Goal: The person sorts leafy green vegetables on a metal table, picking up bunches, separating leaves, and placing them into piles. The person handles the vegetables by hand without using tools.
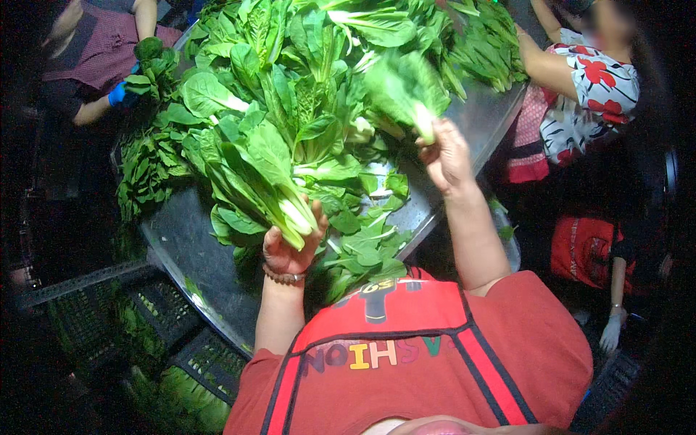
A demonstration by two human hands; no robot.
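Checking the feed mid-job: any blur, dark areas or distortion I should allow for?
Head view, centre: the heap of greens is brightly lit; the leafy piece in the right hand is smeared, probably by motion; the bunch in the left hand looks sharper. Head view, rim: crates sit in shadow, corners go black, edges may bend.

Leafy-green bunch (257, 174) sitting in the left grip (292, 259): broad green leaves fanning up and left, pale stalk ends slanting down and right between thumb and fingers. Loose leafy green (406, 88) blurring, being pinched at its pale stem end in the right grip (451, 161), leaf part pointing up-left, staying apart from the bunch.
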